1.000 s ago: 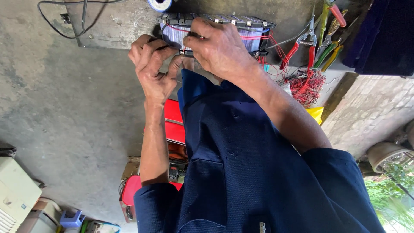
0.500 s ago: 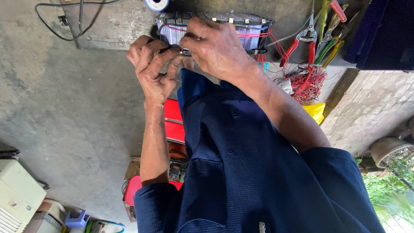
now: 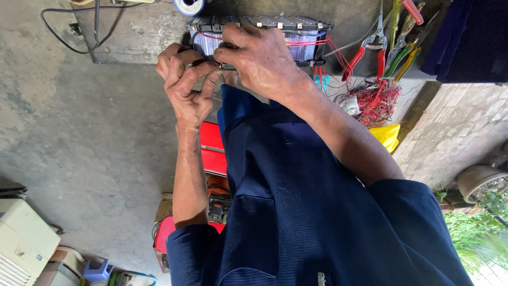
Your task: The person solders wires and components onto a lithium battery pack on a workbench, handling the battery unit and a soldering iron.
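A battery pack of blue cells with thin red wires lies on the concrete at the top of the view. My right hand lies over its near edge with the fingers curled down onto it. My left hand is at the pack's left corner, thumb and fingers pinched on a small dark part that the right fingertips also touch. What the part is stays hidden by the fingers. Dark blue sleeves and shirt fill the lower middle.
Red-handled cutters and green-handled tools lie right of the pack, above a tangle of red wire. A tape roll and a black cable sit top left. A red box and a white appliance are lower left.
Both hands stay at the pack's near edge. The left fingers have shifted slightly on the small part; the view has drifted a little.
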